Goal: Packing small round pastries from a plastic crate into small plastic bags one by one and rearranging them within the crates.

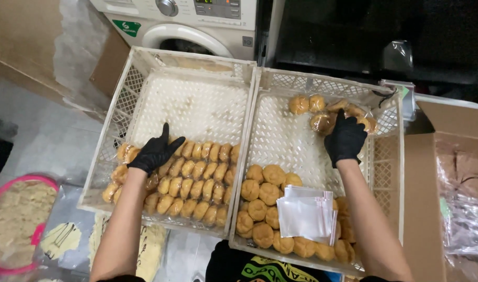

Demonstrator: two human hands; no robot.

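Under our left hand [154, 152], which wears a black glove, lie the bagged buns [189, 180], packed on edge in tight rows across the near half of the left crate [125, 99]. This hand rests flat on the near-left end of those rows, fingers spread wide and gripping nothing that we can see. Beyond its fingertips the white lattice floor of the crate lies bare up to the far wall.

Our right hand [345, 139], gloved in black too, reaches to the far right corner of the right crate [322, 82], which stands edge to edge with the left one. Its fingers curl down over a clear bag of buns [327, 116]; we cannot tell how firmly it grips the bag, since the back of the hand hides the fingertips. Just left of this hand two more buns of the same small heap show beside each other.

Nearer to us than the right hand, beside the forearm, loose round buns [265, 196] fill the near end of the right crate, and a stack of empty clear bags [307, 214] lies on top of them.

Beyond both hands stands a white washing machine [197, 26]. To the right of the right arm sits an open cardboard box [448, 172] with clear plastic inside. Left of the left arm we see a pink-rimmed tray [19, 219].
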